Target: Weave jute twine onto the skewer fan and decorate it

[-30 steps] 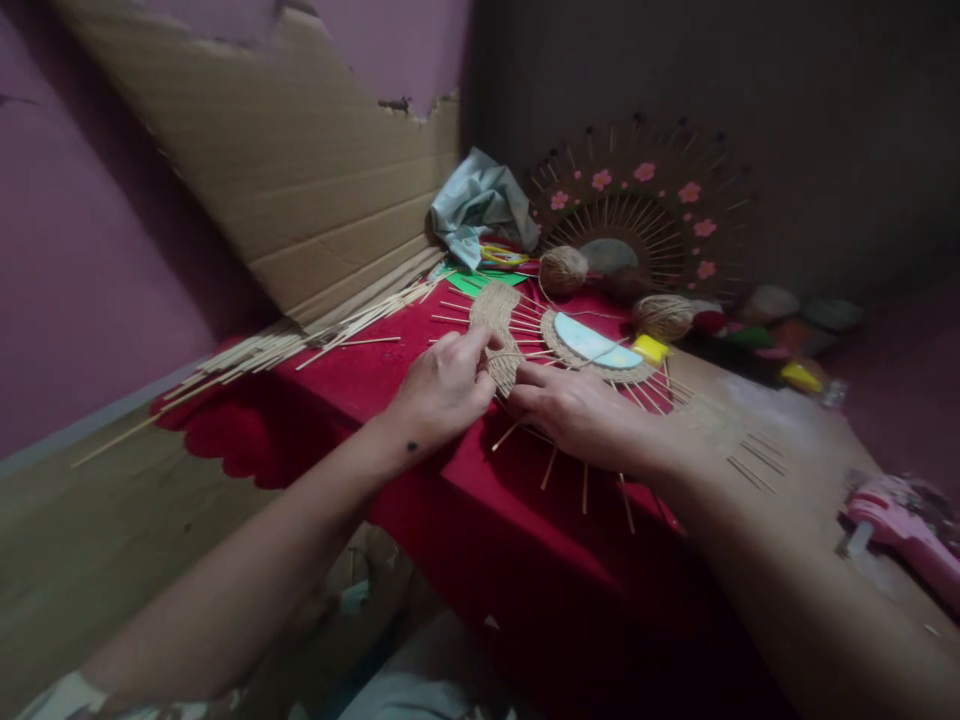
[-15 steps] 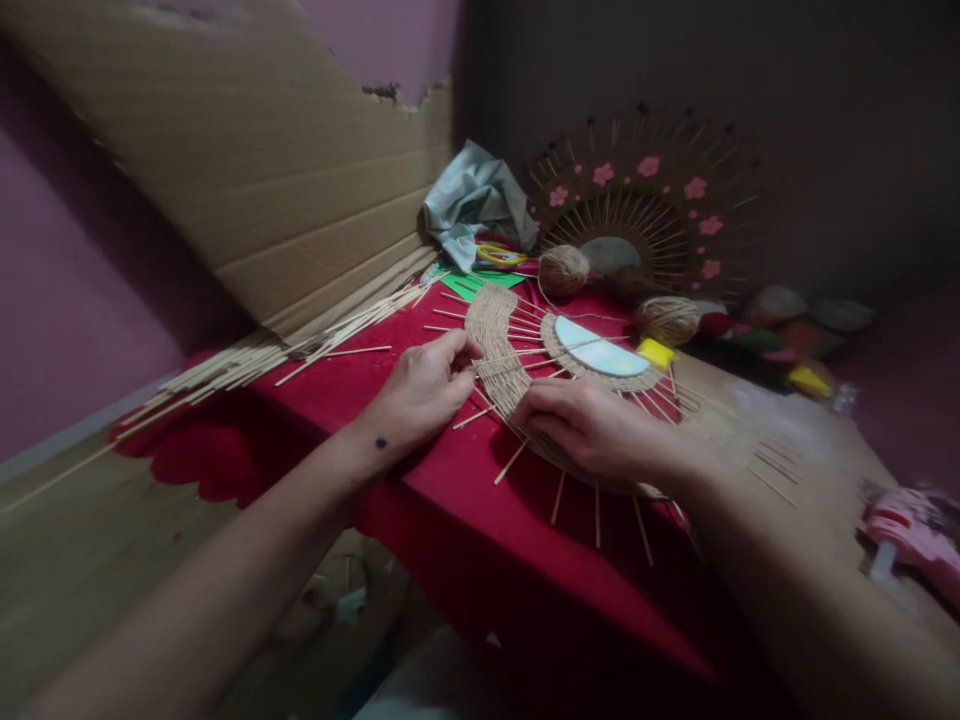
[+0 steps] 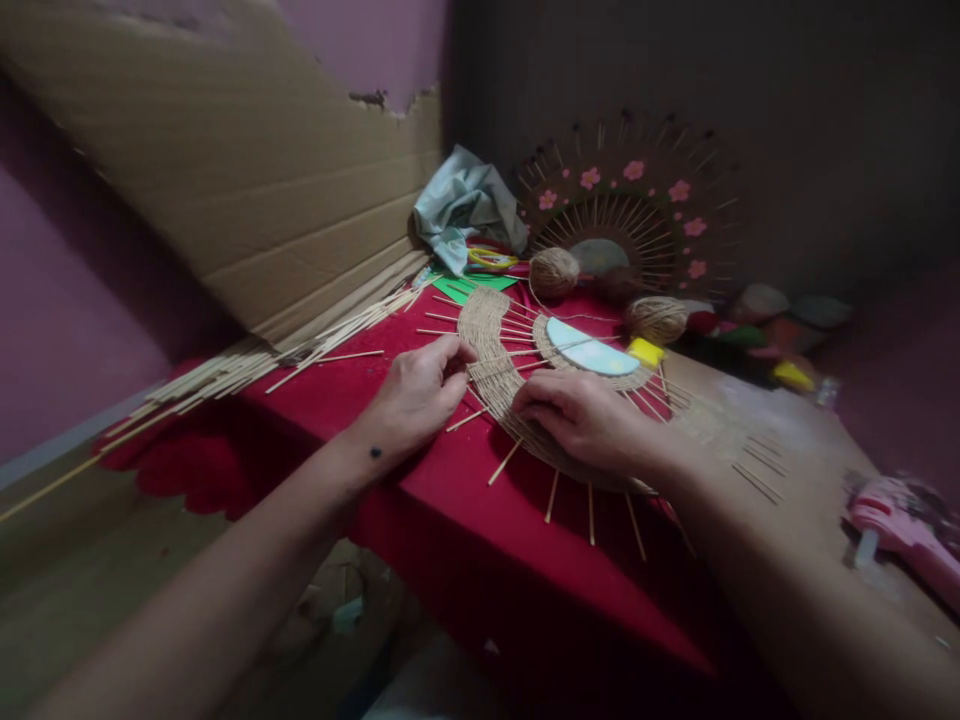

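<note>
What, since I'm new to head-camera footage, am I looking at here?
There is no machine: a person works bare-handed, and every picture comes from one camera worn on the head, looking forward and down. A fan-shaped piece of sticks and woven twine sits over a red cloth. The left hand is at its outer edge; the right hand curls over the woven band. Any strand gripped is too fine to confirm. Around them are loose sticks and a ball of twine.
</note>
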`<state>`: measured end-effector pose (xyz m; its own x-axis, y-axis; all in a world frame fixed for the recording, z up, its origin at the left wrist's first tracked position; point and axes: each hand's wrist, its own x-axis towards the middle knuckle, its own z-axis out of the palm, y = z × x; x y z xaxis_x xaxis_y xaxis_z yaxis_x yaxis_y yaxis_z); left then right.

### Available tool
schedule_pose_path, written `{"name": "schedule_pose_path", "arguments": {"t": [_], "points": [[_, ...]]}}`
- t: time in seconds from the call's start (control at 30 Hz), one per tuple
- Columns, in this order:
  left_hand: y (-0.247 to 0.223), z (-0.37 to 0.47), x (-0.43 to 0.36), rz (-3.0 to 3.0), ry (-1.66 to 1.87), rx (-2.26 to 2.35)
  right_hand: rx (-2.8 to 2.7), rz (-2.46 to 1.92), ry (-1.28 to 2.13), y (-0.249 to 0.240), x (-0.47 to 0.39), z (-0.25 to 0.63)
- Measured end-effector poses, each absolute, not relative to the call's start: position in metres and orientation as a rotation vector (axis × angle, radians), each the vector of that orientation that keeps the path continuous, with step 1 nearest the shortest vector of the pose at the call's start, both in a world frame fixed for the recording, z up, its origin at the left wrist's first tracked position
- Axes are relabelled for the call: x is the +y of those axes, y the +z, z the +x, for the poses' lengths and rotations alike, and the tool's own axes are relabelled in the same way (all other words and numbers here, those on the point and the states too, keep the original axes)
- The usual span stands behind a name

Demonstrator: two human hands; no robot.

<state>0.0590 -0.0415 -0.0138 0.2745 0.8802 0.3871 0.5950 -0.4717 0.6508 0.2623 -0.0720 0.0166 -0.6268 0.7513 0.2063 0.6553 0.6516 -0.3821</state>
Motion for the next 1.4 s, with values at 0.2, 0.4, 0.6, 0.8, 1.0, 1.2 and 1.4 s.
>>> {"name": "schedule_pose_path", "arguments": {"t": [0.2,0.4,0.6,0.8,1.0,1.2,1.4], "points": [[-0.015,0.059,-0.042,2.174,1.035,1.329,-2.528,-1.16,0.27,0.016,-0.076,0.257],[-0.013,0.059,-0.043,2.206,1.003,1.403,-2.552,-1.236,0.244,0.016,-0.08,0.251],[-0.013,0.059,-0.041,2.262,0.912,1.394,-2.412,-1.421,-0.226,0.013,-0.06,0.256],[-0.015,0.059,-0.04,2.265,0.937,1.373,-2.487,-1.691,-0.489,0.019,-0.027,0.269],[-0.016,0.059,-0.039,2.369,0.868,1.339,-2.025,-2.05,-0.494,0.043,0.003,0.332],[-0.023,0.059,-0.037,2.413,0.841,1.317,-1.605,-2.153,-0.152,0.065,0.028,0.383],[-0.025,0.058,-0.036,2.453,0.827,1.305,-1.46,-1.824,-0.096,0.12,0.036,0.375]]}}
